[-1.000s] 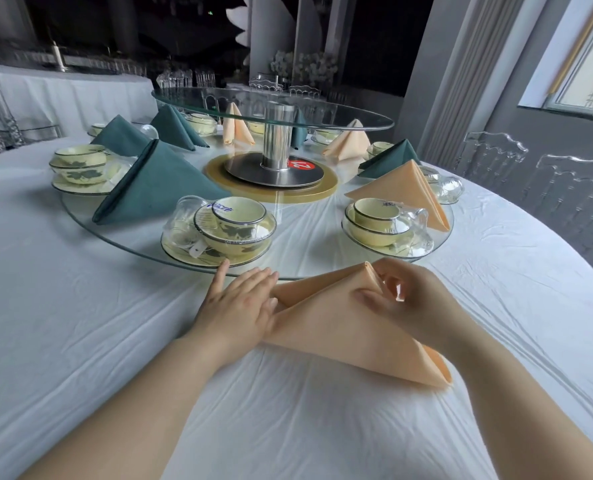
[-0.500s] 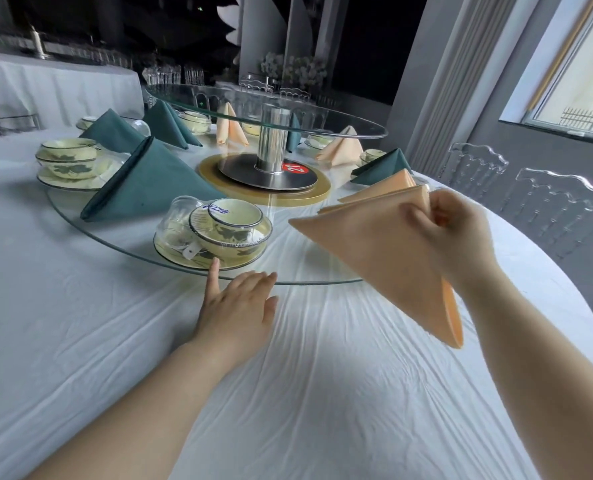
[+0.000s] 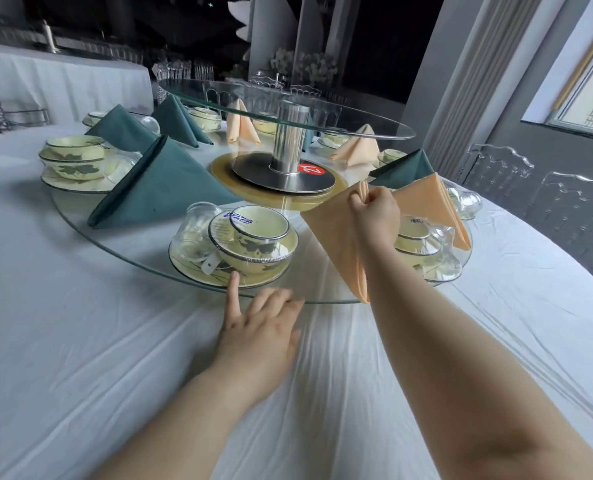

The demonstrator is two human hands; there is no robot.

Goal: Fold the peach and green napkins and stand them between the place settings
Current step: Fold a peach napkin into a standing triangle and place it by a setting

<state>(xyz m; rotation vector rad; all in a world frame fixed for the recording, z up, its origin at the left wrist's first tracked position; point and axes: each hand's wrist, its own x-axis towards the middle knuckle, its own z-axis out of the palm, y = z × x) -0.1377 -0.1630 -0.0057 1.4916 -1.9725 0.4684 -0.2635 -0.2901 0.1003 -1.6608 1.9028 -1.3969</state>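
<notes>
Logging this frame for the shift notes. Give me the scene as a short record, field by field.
setting: round table with white cloth, glass turntable on it
right hand: pinching the top of a folded peach napkin, over the turntable between two place settings
left hand: flat on the cloth at the turntable's edge, holding nothing
near setting: wrapped bowl, plate and glass, left of the held napkin
right setting: partly hidden by the arm
already standing: green napkin further left; others behind
contact: cannot tell whether the held napkin touches the glass
</notes>
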